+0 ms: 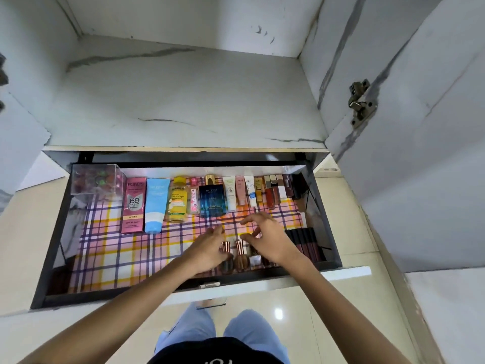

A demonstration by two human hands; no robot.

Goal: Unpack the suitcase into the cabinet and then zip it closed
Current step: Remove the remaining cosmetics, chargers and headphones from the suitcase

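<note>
The cabinet drawer (326,216) is pulled out, lined with a pink, yellow and purple checked cloth (110,248). Along its back lies a row of cosmetics: a pink BB cream box (134,204), a blue tube (156,206), a yellow bottle (179,199), a blue cologne bottle (212,199) and several small tubes and lipsticks (262,191). Small nail polish bottles (241,256) with rose-gold caps stand at the front edge. My left hand (207,249) is closed around the leftmost bottle. My right hand (267,240) hovers over the others, fingers spread. The suitcase is not in view.
A clear box (95,179) of small colourful items sits in the drawer's back left corner. Dark lip-colour tubes (305,243) lie along its right side. Above the drawer is a bare white marble-pattern shelf (183,101). An open cabinet door with a hinge (360,105) stands at right.
</note>
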